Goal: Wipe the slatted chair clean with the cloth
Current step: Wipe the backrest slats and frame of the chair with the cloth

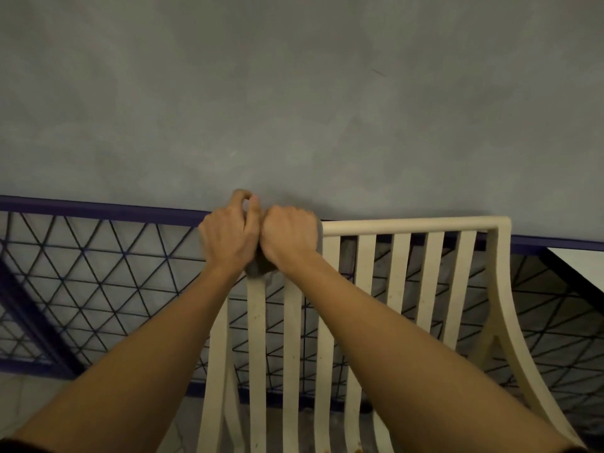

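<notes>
A cream slatted chair point(433, 279) faces away from me, its backrest's top rail running right from my hands. Both hands meet at the rail's left end. My right hand point(289, 238) is curled over the rail with a dark grey cloth point(258, 269) bunched under it; a fold of the cloth hangs below the knuckles. My left hand point(228, 237) grips the rail's left corner beside it, with a scrap of cloth showing at its fingertips. The rail's left corner is hidden by both hands. Small brown specks dot several slats.
A dark blue metal railing point(98, 209) with triangular mesh stands right behind the chair, and a grey wall point(294, 93) rises beyond it. A pale surface point(578, 259) shows at the right edge. Tiled floor lies under the chair.
</notes>
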